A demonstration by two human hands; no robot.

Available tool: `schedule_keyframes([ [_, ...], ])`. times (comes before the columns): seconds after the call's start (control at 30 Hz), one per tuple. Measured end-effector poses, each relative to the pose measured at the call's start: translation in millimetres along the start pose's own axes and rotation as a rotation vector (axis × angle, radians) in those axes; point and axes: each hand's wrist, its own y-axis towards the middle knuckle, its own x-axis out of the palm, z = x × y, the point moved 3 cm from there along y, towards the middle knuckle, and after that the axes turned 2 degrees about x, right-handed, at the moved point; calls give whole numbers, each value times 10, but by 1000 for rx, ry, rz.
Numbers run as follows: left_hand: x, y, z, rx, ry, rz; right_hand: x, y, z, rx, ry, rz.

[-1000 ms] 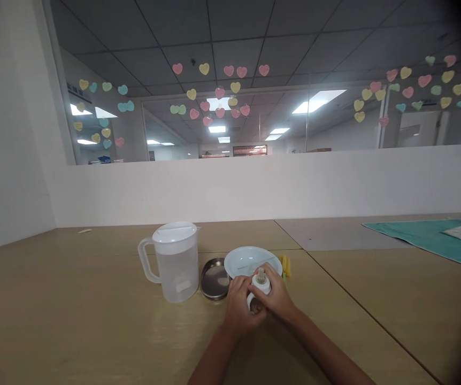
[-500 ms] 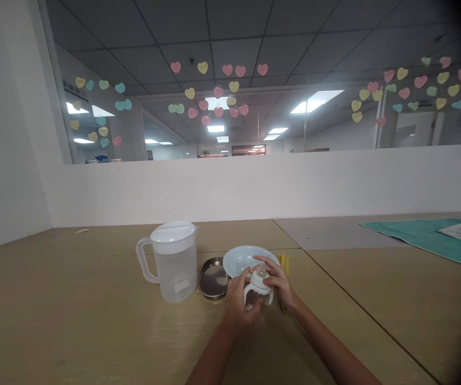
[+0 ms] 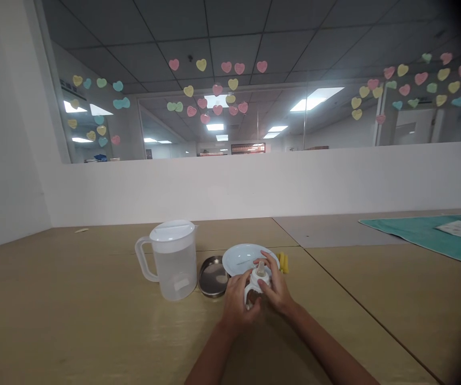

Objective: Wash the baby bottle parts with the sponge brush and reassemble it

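Observation:
A small baby bottle with white side handles and a clear teat stands upright on the wooden table. My left hand wraps its lower body from the left. My right hand closes over its white collar from the right, fingertips at the teat. Just behind the bottle lies a pale blue plate, and a round steel dish sits to its left.
A translucent plastic pitcher with a lid and water stands left of the steel dish. Yellow sticks lie right of the plate. A teal cloth with a paper on it covers the far right, where a fingertip of another person shows.
My right hand has closed back over the bottle's collar, covering the right handle that showed half a second ago. The bottle stays in the same spot.

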Motion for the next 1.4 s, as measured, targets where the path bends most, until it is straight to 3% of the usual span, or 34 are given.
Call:
schedule_keyframes([
  [0.2, -21, 10, -17, -5, -15, -7, -136, 31, 125, 83, 42, 197],
  [0.4, -15, -5, -28, -19, -24, -22, -30, 54, 39, 44, -33, 3],
  [0.53, -4, -10, -61, -58, -36, -11, -42, 77, 59, 13, 4, 56],
  [0.67, 1, -14, -83, -50, -42, -19, -141, 76, 149, 91, 7, 132],
  [0.87, 0, -28, -83, -27, -32, -11, -54, 42, 59, 84, -46, -16],
  [1.1, -19, -10, -32, -42, -31, -33, -66, 56, 11, 99, -78, 176],
  [1.3, -27, -2, -3, -44, -43, -41, -38, 85, 5, 83, 28, 216],
  [1.4, -22, -2, -11, -48, -41, -41, -38, 78, 11, 20, -14, 314],
])
